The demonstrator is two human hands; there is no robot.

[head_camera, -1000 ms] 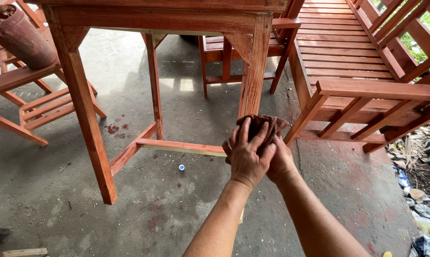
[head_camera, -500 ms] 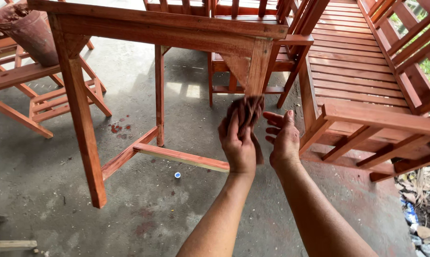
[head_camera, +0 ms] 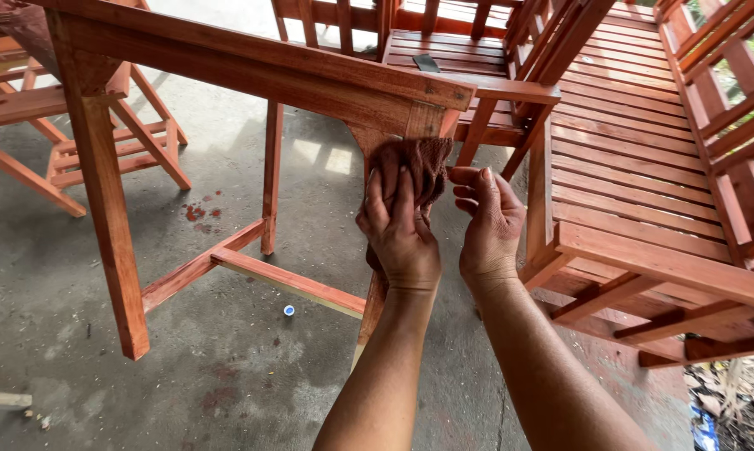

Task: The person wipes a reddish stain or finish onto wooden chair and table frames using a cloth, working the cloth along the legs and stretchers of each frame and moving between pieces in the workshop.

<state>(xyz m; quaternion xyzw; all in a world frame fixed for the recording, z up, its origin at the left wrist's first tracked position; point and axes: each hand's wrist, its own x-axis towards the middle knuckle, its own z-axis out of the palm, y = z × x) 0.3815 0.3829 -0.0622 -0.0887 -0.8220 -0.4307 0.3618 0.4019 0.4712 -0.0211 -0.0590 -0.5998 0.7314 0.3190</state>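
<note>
Your left hand point(head_camera: 400, 238) presses a brown rag point(head_camera: 414, 167) flat against the near right leg point(head_camera: 375, 292) of the red-stained wooden table point(head_camera: 252, 71), fingers spread over the cloth just below the corner joint. Your right hand point(head_camera: 492, 225) sits just beside it, fingers curled loosely; whether it pinches the rag's edge cannot be told.

Head view, finish: the table's top rail and the left leg point(head_camera: 106, 209) show an even reddish coat. The upper part of the leg under the rag looks coloured; its lower part is hidden behind your forearm, so I judge that stretch unchecked. To the right, a slatted bench point(head_camera: 644, 167) appears fully coated. Red spots point(head_camera: 202, 213) mark the concrete floor point(head_camera: 76, 292) further off.
</note>
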